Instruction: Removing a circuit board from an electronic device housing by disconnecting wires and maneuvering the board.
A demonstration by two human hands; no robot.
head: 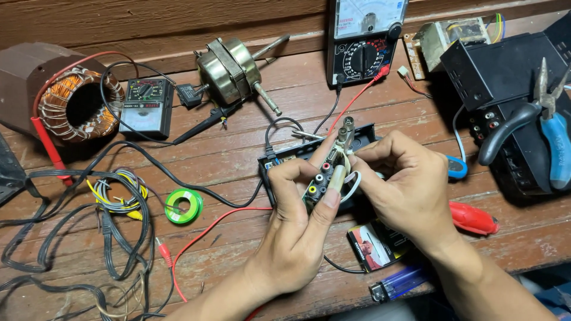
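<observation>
Wooden bench (250,137): two hands (300,229) (410,190), one circuit board (321,181), two meters (146,107) (363,41).

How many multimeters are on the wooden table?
2. A large multimeter stands at the back, above the hands. A small multimeter lies at the left, beside the copper coil. Others may be hidden outside the view.

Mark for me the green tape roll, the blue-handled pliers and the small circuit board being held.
green tape roll (184,205), head view, on its ring.
blue-handled pliers (558,145), head view, on the blue handle.
small circuit board (319,183), head view, on its coloured sockets.
</observation>
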